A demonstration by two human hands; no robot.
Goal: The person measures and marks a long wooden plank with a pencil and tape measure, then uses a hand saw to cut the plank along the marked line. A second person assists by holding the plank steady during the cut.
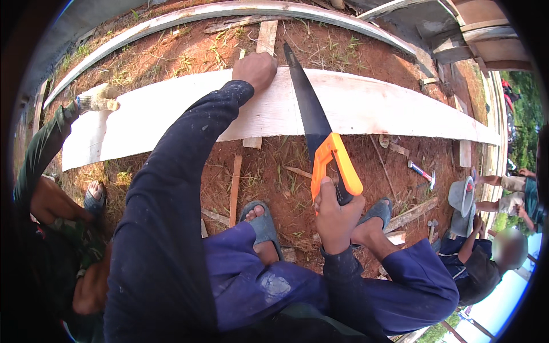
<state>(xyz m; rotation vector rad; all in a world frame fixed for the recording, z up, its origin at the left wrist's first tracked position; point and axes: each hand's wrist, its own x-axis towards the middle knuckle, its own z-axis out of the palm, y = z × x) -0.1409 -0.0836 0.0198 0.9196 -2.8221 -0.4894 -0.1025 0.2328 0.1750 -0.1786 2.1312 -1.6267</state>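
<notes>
- My right hand [338,222], just right of centre, grasps the orange handle [350,174] of the saw [314,123].
- The blade [302,86] crosses the pale board [372,103], which spans the frame's upper half.
- My left hand [255,71], upper centre, lies curled at the board's far edge; I cannot tell whether it grips.
- A co-worker's gloved hand [100,98] touches the board at upper left.

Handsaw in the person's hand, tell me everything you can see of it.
The handsaw has a long, dark, metal-looking blade that tapers toward its tip, and a bright orange, plastic-looking handle. The right hand grips the handle at its near end. The blade points away from the person, crossing over the pale board, its tip beyond the far edge. Whether the teeth touch the wood, I can't tell.
</notes>
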